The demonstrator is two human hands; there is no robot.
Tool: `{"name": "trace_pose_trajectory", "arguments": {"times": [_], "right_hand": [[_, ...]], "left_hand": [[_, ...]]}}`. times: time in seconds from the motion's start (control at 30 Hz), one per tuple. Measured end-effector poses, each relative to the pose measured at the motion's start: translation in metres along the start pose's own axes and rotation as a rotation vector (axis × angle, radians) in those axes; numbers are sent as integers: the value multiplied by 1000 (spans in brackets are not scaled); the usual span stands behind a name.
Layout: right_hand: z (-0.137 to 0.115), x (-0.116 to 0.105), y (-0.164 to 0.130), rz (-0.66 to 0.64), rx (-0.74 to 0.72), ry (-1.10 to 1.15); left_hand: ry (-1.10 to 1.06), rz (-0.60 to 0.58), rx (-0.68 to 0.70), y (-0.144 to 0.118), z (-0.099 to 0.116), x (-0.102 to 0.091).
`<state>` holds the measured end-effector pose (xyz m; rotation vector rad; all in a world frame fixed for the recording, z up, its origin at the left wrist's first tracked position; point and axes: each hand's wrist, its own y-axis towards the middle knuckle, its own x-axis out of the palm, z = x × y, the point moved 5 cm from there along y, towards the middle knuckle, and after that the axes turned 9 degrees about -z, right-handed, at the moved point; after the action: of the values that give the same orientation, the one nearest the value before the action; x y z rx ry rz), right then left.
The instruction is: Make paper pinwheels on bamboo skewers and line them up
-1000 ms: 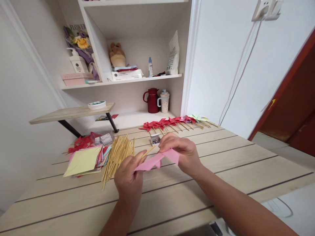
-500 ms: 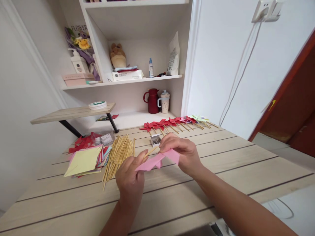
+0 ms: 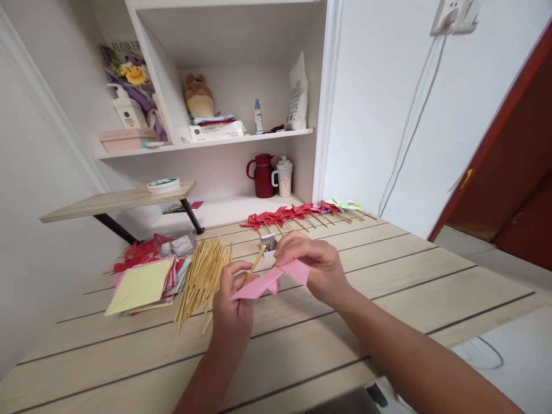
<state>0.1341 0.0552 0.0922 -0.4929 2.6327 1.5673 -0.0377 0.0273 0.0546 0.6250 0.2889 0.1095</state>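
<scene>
Meanwhile pinched pink paper pinwheel (image 3: pixel 271 280) between both grips, left hand (image 3: pixel 233 305) also holding stick (image 3: pixel 256 263) angled up-right toward right hand (image 3: pixel 317 265).

A home craft nook: cluttered wall shelf (image 3: pixel 207 141), wooden table (image 3: pixel 388 287).

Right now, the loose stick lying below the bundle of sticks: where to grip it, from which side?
Probably mid-length on the loose stick, coming from above with fingers across it. It lies flat and slanted on the table, apart from the bundle of sticks, so both its sides are free. The left hand is nearest, but it already holds the pink paper.
</scene>
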Motion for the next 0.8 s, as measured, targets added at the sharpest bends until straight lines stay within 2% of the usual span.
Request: {"name": "trace_pose_trajectory", "arguments": {"times": [0.3,0.8], "right_hand": [[1,0,0,-8,-7,-7],[2,-1,0,-1,-6,-9]], "left_hand": [[-58,-89,-77,3,-2,-1],[-106,-118,-114,3,7,2]]}}
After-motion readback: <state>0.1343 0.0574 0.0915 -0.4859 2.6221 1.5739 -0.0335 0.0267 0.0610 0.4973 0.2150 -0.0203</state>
